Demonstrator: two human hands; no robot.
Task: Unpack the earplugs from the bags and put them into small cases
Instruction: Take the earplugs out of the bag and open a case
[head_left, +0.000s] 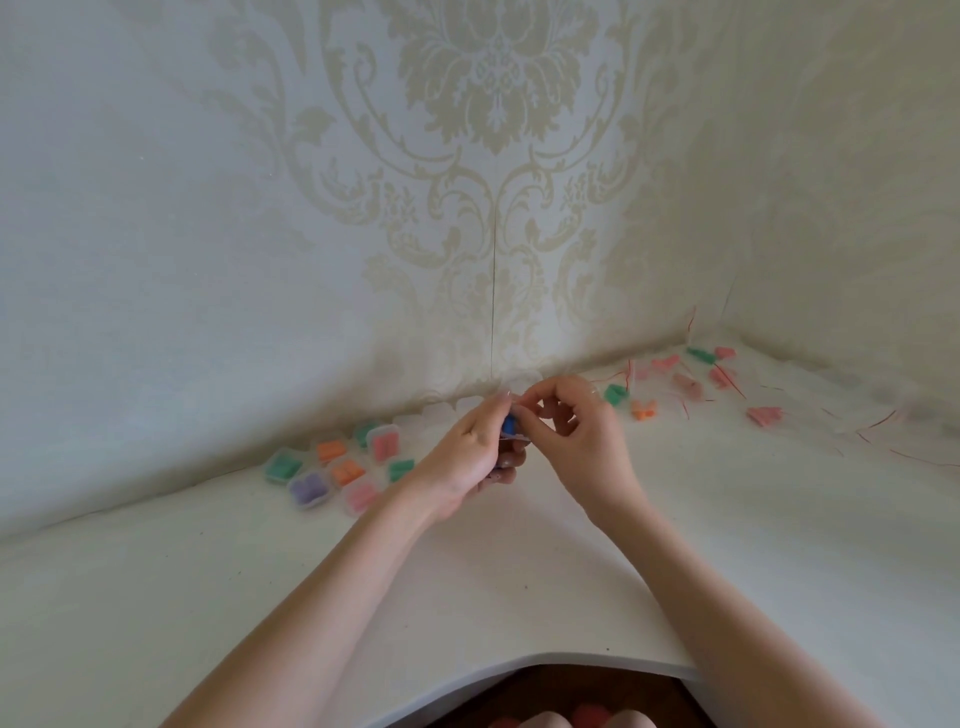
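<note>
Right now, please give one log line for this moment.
left hand: holds bag with blue earplugs | right hand: pinches bag top | filled cases: left

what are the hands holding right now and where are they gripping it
Both hands pinch a small clear bag with blue earplugs: left hand its left side, right hand its top edge.

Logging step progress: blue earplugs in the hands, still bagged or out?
Still bagged, it seems: the blue earplugs sit behind clear film pinched by the left hand and right hand. Whether the bag is open: cannot tell.

Blue earplug (510, 425) in clear bag, filled small cases (337, 465) left, bagged earplugs (691, 382) scattered right
</note>
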